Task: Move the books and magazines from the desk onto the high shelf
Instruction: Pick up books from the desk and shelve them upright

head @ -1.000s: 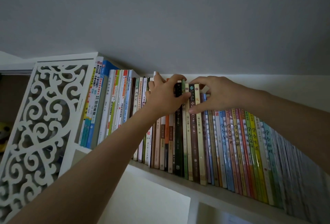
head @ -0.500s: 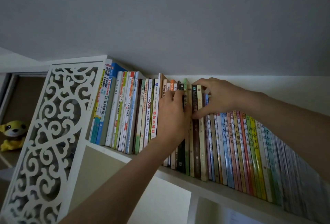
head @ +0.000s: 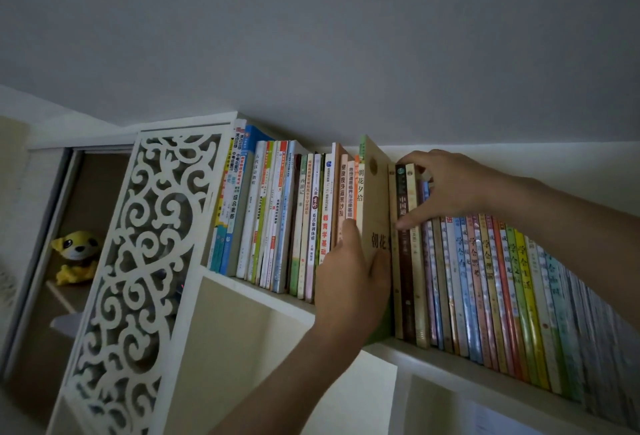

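Observation:
A long row of upright books stands on the high white shelf (head: 450, 363). My left hand (head: 349, 282) grips a thin beige book (head: 375, 199) low down, thumb on its cover. The book leans left out of the row, so its cover shows. My right hand (head: 446, 188) rests on the tops of the neighbouring dark and tan books (head: 405, 261), with its thumb pressed against their spines. A group of textbooks (head: 273, 212) fills the left stretch. Colourful thin books (head: 502, 282) run off to the right.
A white carved fretwork panel (head: 138, 261) closes the shelf's left end. Behind it a yellow plush toy (head: 76, 256) sits on a lower brown shelf. The grey ceiling hangs just above the book tops. White compartments (head: 249, 341) lie under the shelf.
My left hand slid down from the book tops to the lower spines and took hold of the beige book, which now tilts left. My right hand stayed on the neighbouring books. The view shifted left.

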`<state>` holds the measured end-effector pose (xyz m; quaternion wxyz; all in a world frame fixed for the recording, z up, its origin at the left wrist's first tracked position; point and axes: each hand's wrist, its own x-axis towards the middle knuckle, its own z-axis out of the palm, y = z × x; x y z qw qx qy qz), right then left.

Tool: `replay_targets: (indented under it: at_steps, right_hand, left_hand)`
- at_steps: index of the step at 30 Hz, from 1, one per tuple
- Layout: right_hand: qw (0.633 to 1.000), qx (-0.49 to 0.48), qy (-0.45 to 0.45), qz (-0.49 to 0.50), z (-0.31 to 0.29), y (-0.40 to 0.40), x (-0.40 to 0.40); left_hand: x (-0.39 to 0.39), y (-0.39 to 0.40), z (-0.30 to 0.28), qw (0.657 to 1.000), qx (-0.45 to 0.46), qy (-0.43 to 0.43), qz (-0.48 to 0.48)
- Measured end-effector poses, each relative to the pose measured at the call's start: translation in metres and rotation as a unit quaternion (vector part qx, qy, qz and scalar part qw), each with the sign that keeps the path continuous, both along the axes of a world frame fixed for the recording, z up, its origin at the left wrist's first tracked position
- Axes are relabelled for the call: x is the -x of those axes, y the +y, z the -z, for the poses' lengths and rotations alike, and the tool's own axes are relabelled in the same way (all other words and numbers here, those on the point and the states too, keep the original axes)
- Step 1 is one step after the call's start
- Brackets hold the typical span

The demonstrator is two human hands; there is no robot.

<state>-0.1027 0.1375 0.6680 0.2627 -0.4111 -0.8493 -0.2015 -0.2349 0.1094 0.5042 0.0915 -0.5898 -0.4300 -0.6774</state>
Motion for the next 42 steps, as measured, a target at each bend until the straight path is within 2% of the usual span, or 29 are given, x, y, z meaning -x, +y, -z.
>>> replay_targets:
  at_steps: [3, 8, 11, 13, 15, 18, 25, 37, 42]
  right_hand:
    - [1.0, -0.011, -0.004, 0.01, 0.001, -0.002, 0.001]
    - [1.0, 0.0, -0.014, 0.004, 0.0, -0.006, 0.001]
    - [0.999, 0.038, -0.017, 0.007, -0.008, -0.008, 0.0]
    - [0.997, 0.057, -0.022, 0.045, -0.015, -0.008, 0.004]
    - [0.998, 0.039, -0.01, 0.056, -0.021, -0.006, 0.013]
    - [1.0, 0.013, 0.023, -0.003, -0.023, -0.004, 0.037]
    - [0.999, 0.005, -0.043, -0.013, -0.015, 0.004, 0.07]
    - [0.99, -0.111, -0.082, 0.011, -0.012, 0.011, 0.064]
    - [0.989, -0.129, -0.071, -0.021, -0.011, 0.011, 0.06]
  left_hand:
    - [0.002, -0.006, -0.003, 1.0, 0.004, 0.014, -0.008]
    - [0.025, -0.025, -0.004, 0.999, 0.023, 0.002, 0.037]
    - [0.06, -0.045, -0.004, 0.999, 0.012, -0.015, 0.041]
    - [0.083, -0.056, -0.003, 0.999, 0.013, -0.026, 0.039]
    - [0.104, -0.064, -0.003, 0.998, 0.018, -0.038, 0.042]
    - [0.123, -0.067, 0.0, 0.998, 0.035, -0.044, 0.039]
    - [0.133, -0.062, 0.003, 0.998, 0.052, -0.038, 0.03]
    - [0.133, -0.064, 0.005, 0.998, 0.053, -0.038, 0.024]
    - [0.13, -0.064, 0.001, 0.998, 0.041, -0.034, 0.032]
